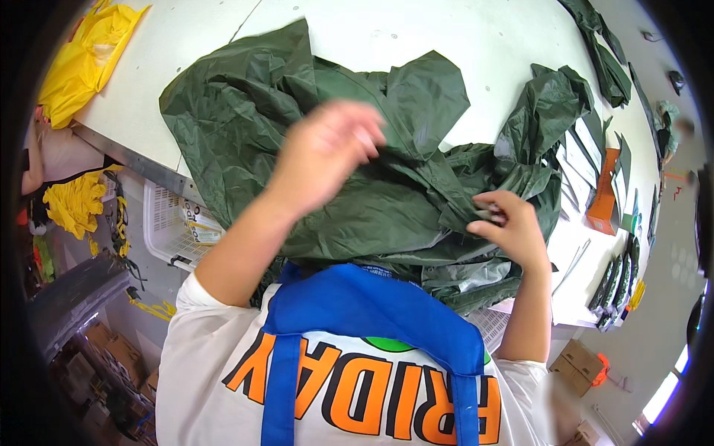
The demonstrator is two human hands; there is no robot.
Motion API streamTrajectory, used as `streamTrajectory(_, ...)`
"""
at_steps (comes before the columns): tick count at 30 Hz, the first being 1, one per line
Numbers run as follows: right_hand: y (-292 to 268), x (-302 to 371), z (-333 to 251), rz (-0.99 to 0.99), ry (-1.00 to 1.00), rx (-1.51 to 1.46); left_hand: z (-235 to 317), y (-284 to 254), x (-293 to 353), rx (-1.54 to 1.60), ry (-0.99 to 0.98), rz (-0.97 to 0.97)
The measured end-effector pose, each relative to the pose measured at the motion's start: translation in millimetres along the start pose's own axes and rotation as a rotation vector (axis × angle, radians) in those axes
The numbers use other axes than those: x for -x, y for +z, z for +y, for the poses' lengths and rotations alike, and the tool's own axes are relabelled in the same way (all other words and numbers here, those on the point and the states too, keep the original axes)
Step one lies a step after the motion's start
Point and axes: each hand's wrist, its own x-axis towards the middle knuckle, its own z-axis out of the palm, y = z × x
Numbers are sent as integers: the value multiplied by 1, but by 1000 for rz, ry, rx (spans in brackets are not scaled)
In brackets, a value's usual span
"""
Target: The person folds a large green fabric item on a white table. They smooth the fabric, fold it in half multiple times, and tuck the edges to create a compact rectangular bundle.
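A large dark green garment of thin, shiny fabric (357,215) lies crumpled across the white table in front of me and hangs over its near edge. Above its middle is my left hand (331,152), smeared by motion, so whether its fingers hold anything is unclear. At the garment's right part, my right hand (513,223) has thumb and fingers closed together. A small greyish thing shows between them, too small to name, right beside a narrow strip of the green fabric. One pointed flap (428,104) of the garment spreads toward the far side.
Yellow fabric (89,59) lies on the white table (476,30) at the far left. Below the table edge stands a white plastic basket (167,223). To the right are an orange box (604,193), rolled dark bundles (617,286) and more green fabric (606,59). Another person (56,152) is at the left.
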Motion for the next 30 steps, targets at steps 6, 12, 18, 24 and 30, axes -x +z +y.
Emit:
streamTrajectory(6,17,-2,-15,35,38,-59,-42,88,26,229,-584,-322)
streamTrajectory(12,33,-2,-35,34,60,-562,-13,84,26,576,-387,25)
streamTrajectory(18,54,-7,-42,63,-203,-435,-23,62,33,-256,30,161)
streamTrajectory(24,65,-12,-46,-106,-330,-218,-16,58,43,320,-360,79)
streamTrajectory(30,29,-46,-82,-289,-335,-233,-11,54,48,-135,-123,53)
